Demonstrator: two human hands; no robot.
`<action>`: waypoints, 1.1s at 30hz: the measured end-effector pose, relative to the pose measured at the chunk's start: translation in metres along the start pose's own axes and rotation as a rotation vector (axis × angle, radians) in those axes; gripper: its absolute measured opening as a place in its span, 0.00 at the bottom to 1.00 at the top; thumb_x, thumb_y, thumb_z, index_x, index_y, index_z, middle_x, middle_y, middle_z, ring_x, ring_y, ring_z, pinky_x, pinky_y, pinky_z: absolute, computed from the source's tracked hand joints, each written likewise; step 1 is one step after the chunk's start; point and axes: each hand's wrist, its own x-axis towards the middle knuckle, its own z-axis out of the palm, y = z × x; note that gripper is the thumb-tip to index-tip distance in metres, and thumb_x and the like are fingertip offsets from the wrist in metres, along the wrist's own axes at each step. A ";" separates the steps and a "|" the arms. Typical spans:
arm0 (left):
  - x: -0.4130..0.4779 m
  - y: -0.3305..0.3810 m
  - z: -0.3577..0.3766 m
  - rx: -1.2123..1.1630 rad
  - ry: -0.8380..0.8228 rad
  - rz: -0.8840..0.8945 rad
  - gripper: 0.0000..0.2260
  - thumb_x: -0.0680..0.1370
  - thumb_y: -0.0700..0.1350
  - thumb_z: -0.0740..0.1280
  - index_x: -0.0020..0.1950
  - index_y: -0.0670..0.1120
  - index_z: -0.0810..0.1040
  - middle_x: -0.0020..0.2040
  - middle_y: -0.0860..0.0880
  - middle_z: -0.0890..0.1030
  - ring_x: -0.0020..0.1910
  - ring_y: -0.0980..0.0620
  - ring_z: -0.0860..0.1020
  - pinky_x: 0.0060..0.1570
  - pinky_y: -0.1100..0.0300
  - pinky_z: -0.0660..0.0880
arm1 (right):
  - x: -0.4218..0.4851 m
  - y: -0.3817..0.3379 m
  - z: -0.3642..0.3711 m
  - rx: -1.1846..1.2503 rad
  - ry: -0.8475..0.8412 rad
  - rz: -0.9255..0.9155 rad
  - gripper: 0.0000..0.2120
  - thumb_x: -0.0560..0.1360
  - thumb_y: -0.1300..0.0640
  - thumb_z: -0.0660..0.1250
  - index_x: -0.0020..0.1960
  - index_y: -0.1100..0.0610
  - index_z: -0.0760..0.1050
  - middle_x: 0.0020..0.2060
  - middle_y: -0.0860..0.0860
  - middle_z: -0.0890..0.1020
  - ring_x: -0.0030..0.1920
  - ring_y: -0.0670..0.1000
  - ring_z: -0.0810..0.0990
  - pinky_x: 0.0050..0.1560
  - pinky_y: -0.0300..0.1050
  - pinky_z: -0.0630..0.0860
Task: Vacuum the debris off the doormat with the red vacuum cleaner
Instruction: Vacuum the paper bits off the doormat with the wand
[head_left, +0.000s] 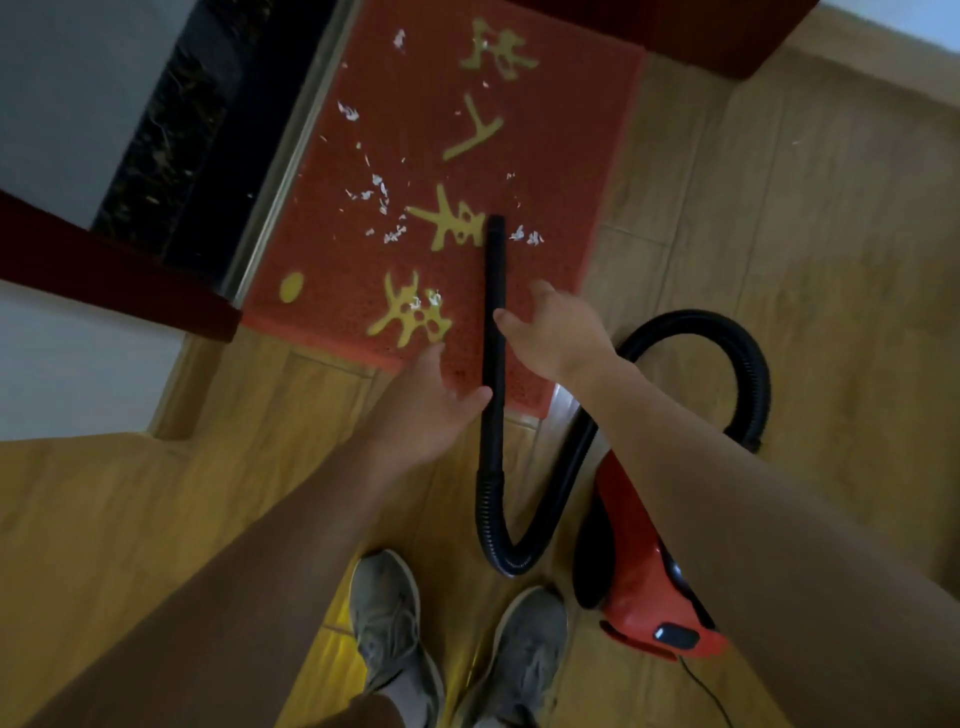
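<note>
I have both hands out over the near edge of the doormat (447, 171), and neither is closed on anything. My left hand (434, 402) is spread open just left of the black wand (494, 306), thumb almost touching its lower part. My right hand (558, 332) is open too, fingertips at the wand's right side; I cannot tell whether they actually touch it.

The wand lies across the mat's near corner with its nozzle beside 2 small clumps of the white debris (384, 197). Most of the scraps are scattered left of it, toward the door threshold (280, 150), with a few more at the far end of the mat.

The red vacuum cleaner (644, 561) sits on the wooden floor (779, 260) by my right shoe (524, 644), its ribbed hose (727, 358) looping out to the right and back to the wand.

I judge the wand stiff, light and smooth, so I would take it in 1 firm wrap at mid-length, with the other hand lower near the ribbed cuff. The hose is floppy and will drag; the body looks heavy enough to stay put. The scraps look like paper, light enough to scatter.
</note>
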 end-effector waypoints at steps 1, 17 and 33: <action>0.015 -0.009 0.010 -0.029 -0.011 -0.005 0.39 0.79 0.58 0.68 0.83 0.47 0.52 0.80 0.48 0.62 0.77 0.50 0.64 0.68 0.59 0.62 | 0.011 0.007 0.011 0.021 -0.001 0.010 0.29 0.80 0.39 0.59 0.73 0.58 0.65 0.49 0.53 0.78 0.46 0.53 0.80 0.44 0.47 0.77; 0.114 -0.060 0.082 -0.336 -0.213 -0.245 0.14 0.79 0.46 0.72 0.62 0.44 0.78 0.56 0.45 0.83 0.46 0.50 0.82 0.36 0.60 0.79 | 0.099 0.054 0.109 0.340 -0.028 0.157 0.21 0.79 0.49 0.67 0.65 0.61 0.72 0.47 0.53 0.80 0.46 0.55 0.81 0.42 0.47 0.78; 0.067 -0.025 0.065 -0.358 -0.175 -0.114 0.17 0.75 0.37 0.75 0.58 0.50 0.74 0.52 0.45 0.82 0.48 0.47 0.84 0.43 0.53 0.83 | 0.049 0.039 0.068 0.612 0.092 0.146 0.16 0.72 0.52 0.72 0.59 0.53 0.79 0.46 0.50 0.85 0.45 0.52 0.85 0.46 0.55 0.84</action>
